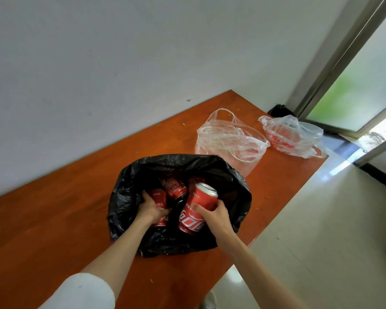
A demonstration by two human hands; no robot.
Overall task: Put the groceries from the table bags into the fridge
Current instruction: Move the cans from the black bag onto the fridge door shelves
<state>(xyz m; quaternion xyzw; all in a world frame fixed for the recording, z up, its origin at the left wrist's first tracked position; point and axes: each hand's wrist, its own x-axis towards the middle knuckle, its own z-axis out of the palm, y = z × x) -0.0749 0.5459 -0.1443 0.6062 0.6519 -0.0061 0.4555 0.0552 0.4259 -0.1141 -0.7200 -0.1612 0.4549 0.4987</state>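
Note:
A black plastic bag (129, 188) lies open on the orange-brown table (54, 219), with several red cola cans inside. My right hand (214, 216) grips one red cola can (198, 208), tilted and lifted partly above the bag's opening. Deeper in the bag, my left hand (151, 206) is closed around another red can (159, 198). A third can (176, 187) lies between them, farther back. The fridge is not in view.
Two clear plastic bags sit farther back on the table: a crumpled one (227, 141) just behind the black bag and one with red print (292, 137) near the table's far right corner. A white wall runs along the table's left side. Pale floor and a door frame (334, 70) lie to the right.

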